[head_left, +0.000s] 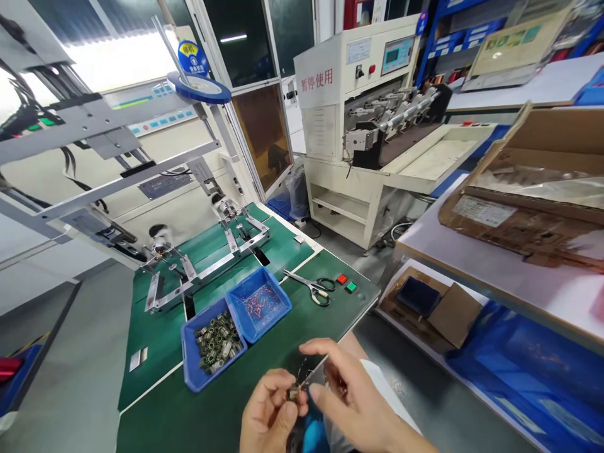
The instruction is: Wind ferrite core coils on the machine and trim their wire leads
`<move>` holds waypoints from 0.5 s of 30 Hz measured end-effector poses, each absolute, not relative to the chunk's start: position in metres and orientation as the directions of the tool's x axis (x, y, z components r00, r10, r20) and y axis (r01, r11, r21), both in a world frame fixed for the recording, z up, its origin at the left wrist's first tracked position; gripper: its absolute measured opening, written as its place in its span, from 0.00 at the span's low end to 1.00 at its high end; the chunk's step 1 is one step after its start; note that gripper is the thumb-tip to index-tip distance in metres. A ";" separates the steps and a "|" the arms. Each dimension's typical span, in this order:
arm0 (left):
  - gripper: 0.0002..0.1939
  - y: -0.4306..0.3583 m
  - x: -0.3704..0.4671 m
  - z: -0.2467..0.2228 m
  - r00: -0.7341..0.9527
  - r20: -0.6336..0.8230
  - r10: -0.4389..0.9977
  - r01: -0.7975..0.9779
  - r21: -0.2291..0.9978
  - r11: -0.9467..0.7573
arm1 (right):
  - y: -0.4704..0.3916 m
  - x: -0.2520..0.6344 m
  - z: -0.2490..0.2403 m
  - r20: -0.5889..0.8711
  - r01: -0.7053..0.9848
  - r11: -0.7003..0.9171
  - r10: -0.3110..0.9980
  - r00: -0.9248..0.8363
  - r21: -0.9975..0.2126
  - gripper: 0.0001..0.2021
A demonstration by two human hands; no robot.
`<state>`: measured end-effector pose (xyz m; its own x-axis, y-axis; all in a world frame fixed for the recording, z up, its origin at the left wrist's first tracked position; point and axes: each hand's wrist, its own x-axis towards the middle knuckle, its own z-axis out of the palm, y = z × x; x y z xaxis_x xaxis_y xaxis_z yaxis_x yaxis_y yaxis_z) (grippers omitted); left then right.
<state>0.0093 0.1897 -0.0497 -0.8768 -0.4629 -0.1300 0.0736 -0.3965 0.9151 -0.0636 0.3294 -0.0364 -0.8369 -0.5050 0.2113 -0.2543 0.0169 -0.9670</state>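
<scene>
My left hand [274, 409] pinches a small metal core [293, 394] with fine copper-coloured wire ends sticking up from it, held over the front edge of the green bench. My right hand [352, 396] is close beside it, thumb and index finger apart around the wire ends. Copper-coloured bits show behind its fingers; whether that hand holds them I cannot tell. Just beyond, a blue bin [191, 368] holds many similar small metal cores. Touching it, a second blue bin [257, 327] contains short copper-coloured wire scraps.
Scissors [311, 286] lie near a red button [341, 279] and a green button [351, 287] on the bench [165, 412]. A metal machine frame [212, 270] stands at the back. To the right are a white table [425, 233], a cardboard box [495, 220] and a large cream machine [325, 119].
</scene>
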 end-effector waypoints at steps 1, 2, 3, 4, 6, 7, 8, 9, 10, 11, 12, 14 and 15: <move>0.17 0.189 0.011 -0.052 -0.874 -0.088 -0.478 0.092 0.936 -0.341 | 0.328 -0.062 -0.033 0.222 -0.286 0.028 -0.560 -0.798 -0.958 0.16; 0.17 0.188 0.012 -0.054 -0.869 -0.044 -0.494 0.114 0.951 -0.286 | 0.326 -0.062 -0.031 0.234 -0.320 0.039 -0.600 -0.765 -0.947 0.13; 0.16 0.188 0.012 -0.054 -0.860 0.002 -0.510 0.142 0.962 -0.234 | 0.325 -0.062 -0.030 0.246 -0.350 0.047 -0.623 -0.742 -0.936 0.09; 0.15 0.188 0.013 -0.055 -0.850 0.047 -0.524 0.170 0.967 -0.189 | 0.324 -0.062 -0.030 0.257 -0.372 0.054 -0.631 -0.732 -0.927 0.07; 0.13 0.189 0.013 -0.053 -0.827 0.130 -0.547 0.229 0.967 -0.116 | 0.323 -0.062 -0.032 0.271 -0.389 0.060 -0.620 -0.737 -0.919 0.12; 0.12 0.191 0.013 -0.052 -0.819 0.163 -0.551 0.253 0.963 -0.092 | 0.322 -0.062 -0.034 0.284 -0.390 0.046 -0.607 -0.742 -0.920 0.13; 0.12 0.193 0.013 -0.051 -0.815 0.183 -0.550 0.271 0.959 -0.082 | 0.322 -0.062 -0.037 0.307 -0.393 0.019 -0.591 -0.746 -0.919 0.13; 0.11 0.195 0.012 -0.050 -0.816 0.190 -0.546 0.283 0.955 -0.090 | 0.321 -0.061 -0.039 0.331 -0.395 -0.014 -0.572 -0.750 -0.919 0.14; 0.11 0.198 0.012 -0.050 -0.820 0.185 -0.542 0.288 0.951 -0.112 | 0.320 -0.059 -0.042 0.354 -0.395 -0.047 -0.550 -0.756 -0.918 0.14; 0.11 0.200 0.011 -0.050 -0.825 0.170 -0.539 0.286 0.948 -0.138 | 0.320 -0.058 -0.045 0.373 -0.394 -0.077 -0.526 -0.764 -0.916 0.15; 0.11 0.203 0.011 -0.050 -0.829 0.154 -0.538 0.279 0.947 -0.159 | 0.319 -0.056 -0.047 0.386 -0.391 -0.100 -0.500 -0.775 -0.915 0.16; 0.11 0.206 0.010 -0.052 -0.826 0.144 -0.545 0.273 0.948 -0.162 | 0.317 -0.054 -0.051 0.396 -0.376 -0.138 -0.448 -0.801 -0.916 0.16; 0.11 0.207 0.010 -0.053 -0.818 0.153 -0.554 0.274 0.951 -0.141 | 0.317 -0.053 -0.052 0.400 -0.369 -0.158 -0.430 -0.809 -0.916 0.16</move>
<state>0.0103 0.2067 -0.0526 -0.8184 -0.5538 0.1533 0.2736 -0.1410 0.9514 -0.0533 0.3173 -0.0522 -0.8092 -0.4304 0.4000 -0.3688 -0.1579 -0.9160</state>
